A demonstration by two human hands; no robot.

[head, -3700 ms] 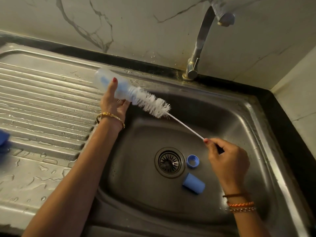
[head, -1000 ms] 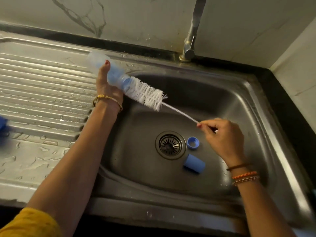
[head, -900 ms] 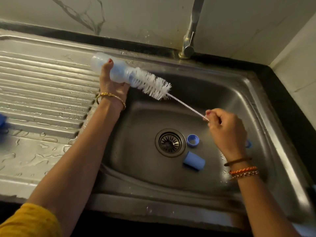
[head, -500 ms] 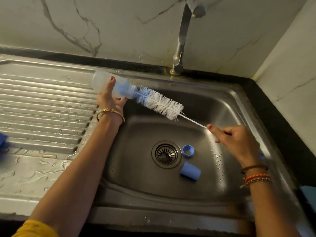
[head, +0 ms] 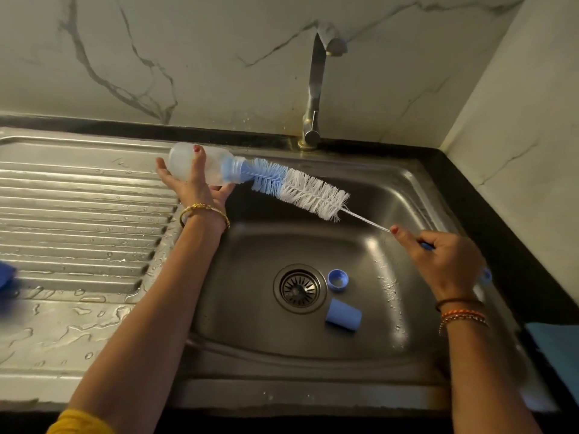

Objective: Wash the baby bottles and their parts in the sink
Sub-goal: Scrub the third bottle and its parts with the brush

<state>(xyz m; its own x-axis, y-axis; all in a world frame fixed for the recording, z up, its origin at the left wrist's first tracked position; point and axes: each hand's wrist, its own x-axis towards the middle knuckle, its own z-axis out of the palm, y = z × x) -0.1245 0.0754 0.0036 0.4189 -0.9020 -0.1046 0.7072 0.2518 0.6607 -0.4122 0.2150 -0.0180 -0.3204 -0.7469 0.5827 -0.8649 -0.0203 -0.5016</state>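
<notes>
**Bottle and brush held over a wet steel sink**

Head view. A stainless steel sink unit (head: 94, 346) fills the scene, set in a black counter (head: 488, 195). Its ribbed drainboard (head: 78, 214) takes the left half and is beaded and puddled with water, most of it toward the near edge. The basin (head: 250, 308) takes the right half, its floor speckled with droplets near the right wall. Behind runs a white wall (head: 219, 57) veined in grey marble, meeting a second pale wall at the far right corner. A steel tap (head: 313, 98) rises from the far rim of the basin.

The left hand (head: 195, 186) holds a clear baby bottle (head: 203, 167) on its side above the far left corner of the basin, thumb curled over the top, fingers cupped beneath. A bottle brush (head: 300, 189) with blue and white bristles has its tip in the bottle's mouth; most of the bristle head lies outside. The right hand (head: 445, 261) grips the brush's handle over the basin's right side, fingers wrapped round it, forefinger laid along the wire.

On the basin floor, a blue ring (head: 337, 279) sits just right of the drain (head: 299, 288), and a blue cap (head: 343, 314) lies on its side nearer the front. A blue object (head: 6, 272) shows at the drainboard's left edge, a blue cloth (head: 557, 349) on the counter at right.
</notes>
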